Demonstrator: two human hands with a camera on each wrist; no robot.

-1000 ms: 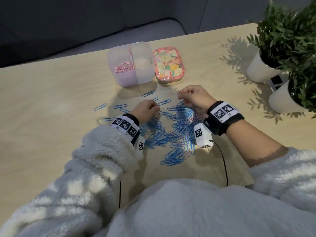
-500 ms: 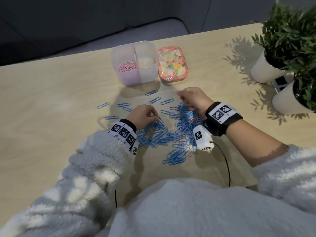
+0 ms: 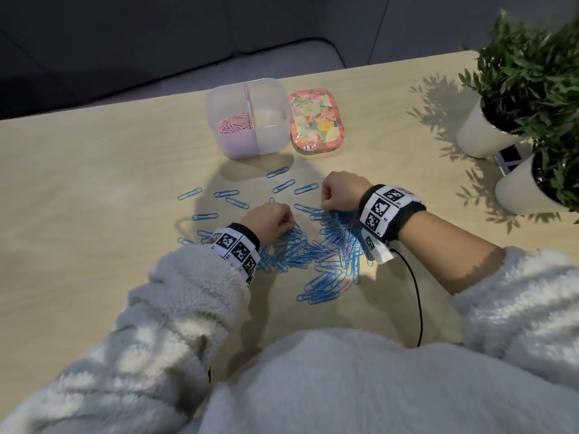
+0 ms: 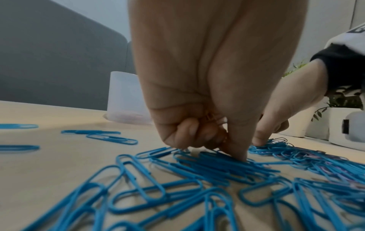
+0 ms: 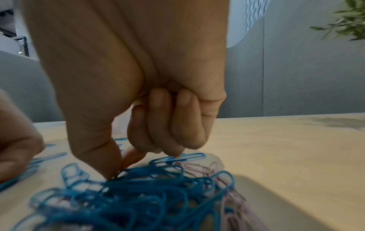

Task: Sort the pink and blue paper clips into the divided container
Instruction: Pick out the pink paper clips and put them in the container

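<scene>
The clear divided container (image 3: 219, 98) stands at the back; its left half holds pink paper clips (image 3: 233, 123) and its right half looks bare. A heap of blue paper clips (image 3: 313, 255) with a few pink ones (image 5: 197, 168) mixed in lies before me. My left hand (image 3: 272, 217) is at the heap's left edge. In the left wrist view the left hand (image 4: 223, 140) curls round small pink clips (image 4: 209, 116) while its thumb presses the blue clips. My right hand (image 3: 332, 195) works the heap's far right; its thumb and forefinger (image 5: 118, 170) pinch down among the clips, colour hidden.
A floral tin (image 3: 316, 120) lies right of the container. Single blue clips (image 3: 225, 193) are strewn between the container and the heap. Two white plant pots (image 3: 479, 133) stand at the right edge. A black cable (image 3: 416, 296) runs from my right wrist.
My right hand has come down from holding a clip above the table to the far right of the heap. My left hand has shifted slightly back and stays on the heap's left edge.
</scene>
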